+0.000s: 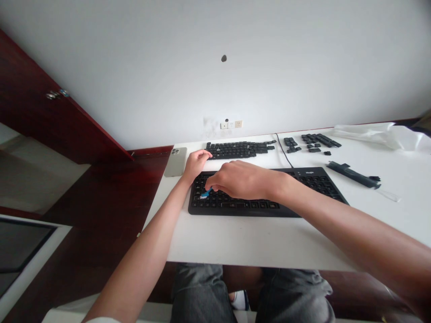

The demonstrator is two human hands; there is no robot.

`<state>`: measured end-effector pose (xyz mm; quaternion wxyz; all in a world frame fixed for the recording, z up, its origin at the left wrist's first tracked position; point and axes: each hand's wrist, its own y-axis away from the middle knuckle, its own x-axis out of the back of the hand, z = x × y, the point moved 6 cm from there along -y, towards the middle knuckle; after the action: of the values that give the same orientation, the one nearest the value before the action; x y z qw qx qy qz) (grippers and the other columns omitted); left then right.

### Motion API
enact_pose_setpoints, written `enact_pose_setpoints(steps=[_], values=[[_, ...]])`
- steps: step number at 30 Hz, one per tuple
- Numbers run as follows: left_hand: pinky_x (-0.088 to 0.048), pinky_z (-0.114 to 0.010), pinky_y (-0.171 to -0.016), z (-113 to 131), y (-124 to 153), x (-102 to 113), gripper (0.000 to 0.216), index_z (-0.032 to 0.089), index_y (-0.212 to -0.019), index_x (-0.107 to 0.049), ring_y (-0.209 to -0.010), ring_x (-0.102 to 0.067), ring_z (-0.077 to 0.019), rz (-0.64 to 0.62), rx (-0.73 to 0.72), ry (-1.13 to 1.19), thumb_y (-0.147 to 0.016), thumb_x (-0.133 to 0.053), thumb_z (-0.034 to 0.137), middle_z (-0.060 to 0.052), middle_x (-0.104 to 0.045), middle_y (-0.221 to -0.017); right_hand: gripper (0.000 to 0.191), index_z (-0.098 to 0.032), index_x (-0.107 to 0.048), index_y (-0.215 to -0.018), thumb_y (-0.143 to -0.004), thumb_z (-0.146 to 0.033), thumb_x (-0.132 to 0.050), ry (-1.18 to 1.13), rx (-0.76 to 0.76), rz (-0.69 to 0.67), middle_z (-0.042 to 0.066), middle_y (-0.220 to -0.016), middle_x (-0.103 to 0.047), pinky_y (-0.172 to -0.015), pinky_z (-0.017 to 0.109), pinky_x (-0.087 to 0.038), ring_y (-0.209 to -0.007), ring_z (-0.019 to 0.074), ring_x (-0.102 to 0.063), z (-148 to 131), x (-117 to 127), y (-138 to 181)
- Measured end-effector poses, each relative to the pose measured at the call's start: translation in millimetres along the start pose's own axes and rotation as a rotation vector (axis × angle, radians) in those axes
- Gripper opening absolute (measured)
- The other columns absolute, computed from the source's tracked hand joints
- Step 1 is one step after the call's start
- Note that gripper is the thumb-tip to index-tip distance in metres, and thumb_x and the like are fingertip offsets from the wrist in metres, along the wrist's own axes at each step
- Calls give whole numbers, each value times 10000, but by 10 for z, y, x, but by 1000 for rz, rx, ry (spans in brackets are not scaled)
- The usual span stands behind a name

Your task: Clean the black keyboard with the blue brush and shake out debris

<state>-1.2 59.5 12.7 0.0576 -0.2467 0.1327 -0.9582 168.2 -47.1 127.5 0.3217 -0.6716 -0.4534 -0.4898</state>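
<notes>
A black keyboard [242,211] lies on the white table with its keycaps off over most of its face, baring the small square switches. My right hand [239,179] is closed around a small blue toothbrush [205,194], its white bristles against the switches at the left end of the keyboard. Most of the handle is hidden in my fist. At the keyboard's back left corner rests my left hand [198,162], fingers loosely bent and seemingly holding nothing. Just beyond its fingertips, removed black keycaps [235,149] sit in rows.
A phone [175,162] lies at the table's left edge. More keycaps [321,140] are grouped at the back right, near clear plastic wrap [377,134]. A dark strip-shaped piece [353,175] and a wire tool [389,195] lie right. The keyboard cable [283,150] runs backward.
</notes>
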Motion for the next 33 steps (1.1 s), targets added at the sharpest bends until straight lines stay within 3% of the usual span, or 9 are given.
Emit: enact_pose_setpoints(steps=[3,8,13,17,21,26,33], values=[[-463,-302,-715,0,-4,-2,237,197,-854,-759,-767,-617,-184,-9,9,-15,-872,-548,303,-34,-765,-913,336,-245,-768,-1226,-1006,-178,-523,3,-1,53,87,-970,-787,-679,297,-349,-806,204,-665,10,-15,-31],[-484,-304,-766,30,7,-4,217,198,-833,-752,-846,-649,-194,4,-11,22,-863,-554,282,-38,-771,-950,339,-246,-769,-1210,-1004,-164,-513,-27,37,22,80,-995,-786,-677,282,-366,-795,192,-676,-33,-179,-105],[-486,-310,-751,29,21,-14,230,203,-839,-745,-817,-636,-194,5,6,7,-869,-540,303,-39,-767,-951,364,-256,-748,-1277,-1015,-169,-512,14,19,109,84,-984,-791,-667,292,-357,-802,200,-684,-25,-171,-137],[-474,-308,-719,19,8,-2,233,205,-836,-749,-789,-625,-191,9,12,0,-858,-543,311,-37,-767,-934,368,-256,-741,-1287,-1019,-175,-502,39,-5,82,93,-1011,-795,-668,301,-370,-823,214,-700,46,-244,-180],[-477,-309,-714,-9,-20,4,235,204,-836,-747,-767,-627,-192,-2,36,-23,-842,-541,316,-38,-769,-923,401,-257,-725,-1318,-1027,-160,-467,122,-44,138,117,-1065,-788,-690,306,-390,-866,220,-712,142,-142,-154],[-507,-311,-851,1,-43,-1,227,198,-809,-739,-938,-681,-216,-9,-5,2,-837,-544,311,-48,-776,-938,350,-273,-797,-1157,-978,-154,-521,11,-47,-21,50,-965,-790,-695,288,-401,-803,180,-689,178,64,23],[-512,-330,-884,0,-37,-1,212,200,-829,-752,-947,-689,-224,-10,5,-9,-844,-566,302,-48,-783,-950,373,-264,-826,-1024,-867,-97,-532,-48,-205,-266,35,-894,-774,-657,293,-418,-761,179,-670,242,138,300]])
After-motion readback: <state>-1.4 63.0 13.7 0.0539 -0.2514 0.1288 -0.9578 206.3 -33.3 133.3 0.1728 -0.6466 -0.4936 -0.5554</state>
